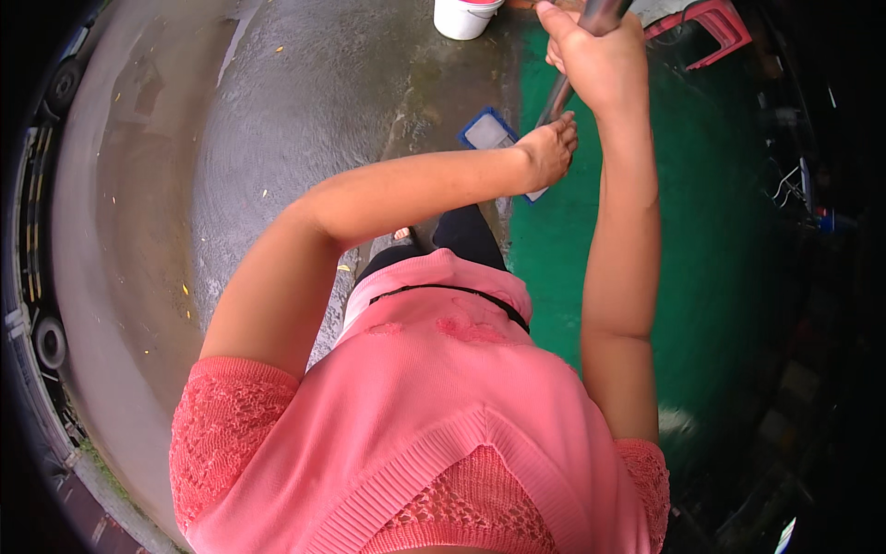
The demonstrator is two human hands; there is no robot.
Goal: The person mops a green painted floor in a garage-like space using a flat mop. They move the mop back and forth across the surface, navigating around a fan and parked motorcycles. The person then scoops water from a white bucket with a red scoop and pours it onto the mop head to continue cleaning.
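Observation:
I hold a flat mop by its dark pole (556, 100) with both hands. My right hand (604, 65) is wrapped round the upper part of the pole, thumb on top. Lower down, my left hand (551, 150) is closed round the same pole, my left arm bent across in front of me. Below it, the grey, blue-edged mop head (489, 132) lies at the border between wet concrete and a green floor. My left hand and forearm hide part of the mop head.
A white bucket (464, 18) stands ahead on the wet concrete (305, 111). At the upper right is a red plastic stool (715, 35) on the green floor (711, 212). Parked vehicles' wheels (50, 343) show at the far left. My foot (401, 234) is just below my left forearm.

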